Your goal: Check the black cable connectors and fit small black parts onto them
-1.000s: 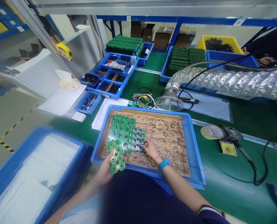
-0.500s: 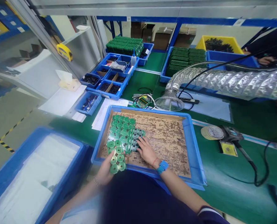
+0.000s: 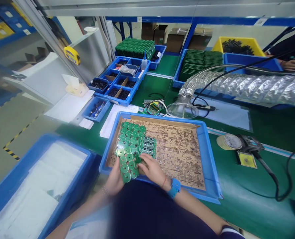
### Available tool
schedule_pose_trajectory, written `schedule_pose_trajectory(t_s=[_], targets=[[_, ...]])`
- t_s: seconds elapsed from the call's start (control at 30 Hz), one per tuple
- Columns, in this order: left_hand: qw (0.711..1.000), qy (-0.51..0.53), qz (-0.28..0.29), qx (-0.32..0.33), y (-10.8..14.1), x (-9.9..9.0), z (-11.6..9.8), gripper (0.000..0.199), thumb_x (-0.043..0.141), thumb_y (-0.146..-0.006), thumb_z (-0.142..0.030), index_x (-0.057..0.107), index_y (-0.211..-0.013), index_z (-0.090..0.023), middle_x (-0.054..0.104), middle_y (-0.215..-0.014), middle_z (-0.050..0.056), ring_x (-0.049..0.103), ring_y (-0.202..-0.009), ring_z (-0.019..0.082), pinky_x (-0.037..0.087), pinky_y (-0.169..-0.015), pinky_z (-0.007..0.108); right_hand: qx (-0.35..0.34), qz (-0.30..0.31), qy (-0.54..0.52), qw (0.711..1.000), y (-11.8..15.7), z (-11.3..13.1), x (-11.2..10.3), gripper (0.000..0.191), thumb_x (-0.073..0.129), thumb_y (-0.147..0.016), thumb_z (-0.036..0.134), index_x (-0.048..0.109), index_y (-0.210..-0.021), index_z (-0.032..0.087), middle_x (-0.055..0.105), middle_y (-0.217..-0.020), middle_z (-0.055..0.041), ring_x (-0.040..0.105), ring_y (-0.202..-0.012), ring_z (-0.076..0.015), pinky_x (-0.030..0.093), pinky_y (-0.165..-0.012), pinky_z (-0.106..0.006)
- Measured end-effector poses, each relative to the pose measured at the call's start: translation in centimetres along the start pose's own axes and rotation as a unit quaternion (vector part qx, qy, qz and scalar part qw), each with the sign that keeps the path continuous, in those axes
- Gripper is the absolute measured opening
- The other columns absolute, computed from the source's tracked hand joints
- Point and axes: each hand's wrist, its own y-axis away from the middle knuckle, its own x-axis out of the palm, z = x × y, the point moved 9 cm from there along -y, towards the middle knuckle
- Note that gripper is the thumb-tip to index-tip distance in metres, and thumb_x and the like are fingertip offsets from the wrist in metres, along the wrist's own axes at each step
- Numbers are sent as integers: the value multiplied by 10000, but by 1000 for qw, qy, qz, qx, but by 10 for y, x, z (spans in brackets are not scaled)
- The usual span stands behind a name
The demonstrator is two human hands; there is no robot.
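Holding a green panel [image 3: 129, 167] by its left edge, the left hand [image 3: 115, 177] is closed on the board in the head view, above the near left part of a blue tray [image 3: 213, 166]. The panel is made of joined round sections in rows, each with a dark centre and a ring of pale dots; glare turns the upper left section yellowish. It sits at a slant, partly covering the boards beneath. The right hand [image 3: 153, 169] is bent, thumb and forefinger close together at the panel's right edge; whether they pinch it, I cannot tell.

On the tray's stained cardboard lining [image 3: 177, 149], flat green boards [image 3: 131, 134] with scalloped edges and small dark marks lie side by side at the left. Just beside them is a smaller board section [image 3: 149, 146], its rows crowded with dark and silvery parts.

Beyond the tray, a clear funnel [image 3: 182, 109] ends a crinkled silver duct [image 3: 242, 84]. Blue compartment trays [image 3: 124, 103] hold black parts at the left, and a blue bin [image 3: 176, 83] holds a packed row of green boards. Far right, another person's hand [image 3: 294, 63] shows near a yellow bin [image 3: 218, 44].
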Motion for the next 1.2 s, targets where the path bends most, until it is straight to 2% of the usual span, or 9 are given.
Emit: schedule_pose_trajectory(t_s=[0.13, 0.23, 0.33, 0.43, 0.53, 0.63, 0.73, 0.8, 1.2], targets=[[999, 21, 31, 8, 0, 11, -2, 482, 318, -827, -500, 466, -1180, -207, 566, -1126, 57, 485, -1068, 212, 368, -917, 362, 1, 19, -20, 1000, 4, 33, 7, 464, 551, -729, 414, 496, -1110, 155, 497, -1168, -117, 438, -1104, -216, 367, -942, -359], [999, 12, 46, -15, 1, 18, 4, 491, 295, -827, -513, 436, -1206, -234, 527, -1178, 46, 450, -1104, 208, 345, -933, 359, 33, 26, 9, 999, 4, 36, 11, 594, 601, -655, 467, 476, -1127, 129, 471, -1189, -153, 423, -1113, -269, 359, -927, -412], [998, -22, 50, -32, 2, 21, 10, 470, 299, -829, -503, 412, -1220, -269, 498, -1208, 35, 426, -1122, 204, 352, -917, 356, 49, 33, -10, 998, 3, 33, 13, 618, 624, -642, 390, 433, -1165, 123, 486, -1178, -153, 456, -1079, -264, 372, -903, -389], [996, -79, 25, -30, 2, 12, 10, 440, 358, -823, -474, 393, -1226, -301, 445, -1253, 32, 421, -1117, 206, 375, -883, 353, 53, 57, -68, 995, 7, 30, 15, 467, 532, -719, 247, 431, -1168, 167, 593, -1021, -92, 558, -908, -199, 429, -793, -309], [992, -123, -30, -11, 1, -7, 4, 423, 459, -806, -390, 373, -1218, -351, 395, -1278, 20, 461, -1062, 200, 404, -836, 351, 42, 68, -107, 991, 11, 28, 9, 281, 384, -787, 152, 530, -1024, 196, 623, -823, -30, 572, -757, -147, 430, -712, -252], [991, -117, -61, 6, 0, -20, 0, 371, 501, -787, -360, 427, -1149, -324, 489, -1105, 33, 526, -949, 186, 426, -790, 351, 51, 52, -116, 991, 11, 18, -4, 266, 338, -808, 148, 564, -940, 191, 608, -780, -22, 553, -726, -142, 418, -708, -251], [993, -101, -56, 6, -1, -20, 1, 213, 519, -777, -345, 489, -964, -247, 530, -879, 17, 564, -836, 170, 437, -756, 344, 82, 35, -148, 985, 7, 1, -16, 262, 346, -821, 193, 552, -983, 191, 599, -800, -20, 544, -740, -145, 418, -707, -259], [994, -102, -47, 3, 0, -15, 1, 157, 527, -775, -327, 479, -880, -220, 532, -837, 11, 573, -805, 167, 441, -737, 335, 91, 33, -183, 978, 5, -7, -19, 257, 353, -821, 208, 550, -983, 189, 590, -815, -17, 537, -758, -145, 418, -711, -262], [992, -115, -44, 11, 7, -11, 0, 190, 517, -784, -288, 467, -951, -212, 540, -835, 15, 577, -775, 162, 439, -726, 337, 142, 15, -209, 967, 15, -25, -8, 193, 381, -804, 255, 542, -877, 179, 517, -692, 14, 477, -649, -125, 397, -630, -239]])
